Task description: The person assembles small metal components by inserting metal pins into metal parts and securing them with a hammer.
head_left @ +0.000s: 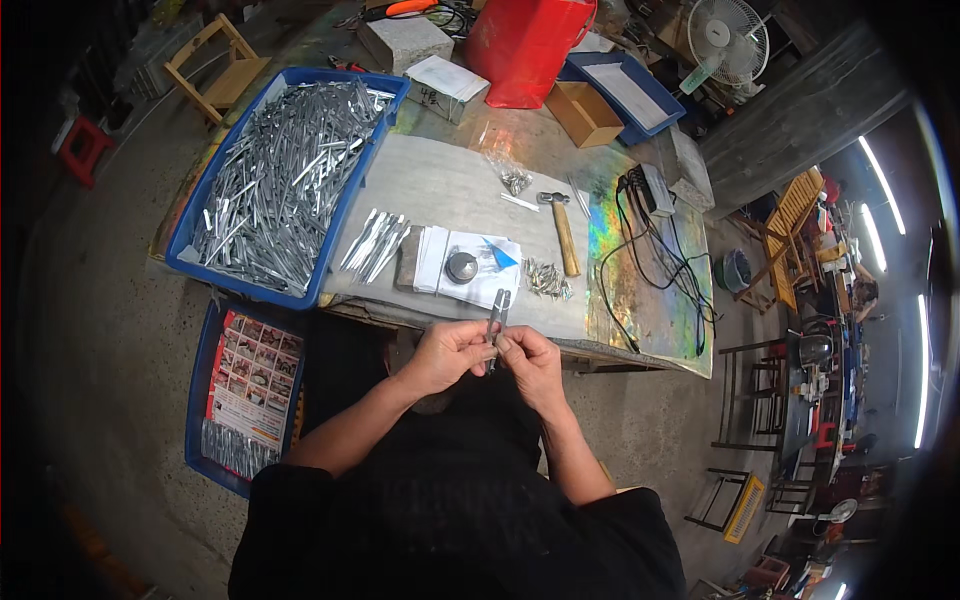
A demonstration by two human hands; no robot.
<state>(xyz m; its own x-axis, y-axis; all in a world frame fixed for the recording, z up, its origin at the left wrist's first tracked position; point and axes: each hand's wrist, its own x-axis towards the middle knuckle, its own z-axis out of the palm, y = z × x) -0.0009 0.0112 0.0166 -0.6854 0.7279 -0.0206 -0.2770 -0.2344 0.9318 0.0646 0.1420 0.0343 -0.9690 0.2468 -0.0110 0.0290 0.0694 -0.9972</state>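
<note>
Just off the near edge of the worktable, I hold a pair of narrow flat metal strips [497,308] upright in front of me, side by side with rounded tips. My left hand [445,355] pinches them from the left. My right hand [532,372] grips them from the right, its thumb pressed near their middle. The fingers hide how the lower ends meet. Beyond my hands lie white papers [432,262] bearing a round dark metal piece [461,266] and a blue triangular piece [502,257]. Small metal parts [547,279] are heaped to the right, beside a wooden-handled hammer [566,238].
Loose strips [375,245] lie left of the papers. A blue tray [353,205] heaped with strips fills the table's left; a lower blue tray [197,420] holds a printed sheet and more strips. Black cables [640,260] tangle at right. A red container [515,55] stands behind.
</note>
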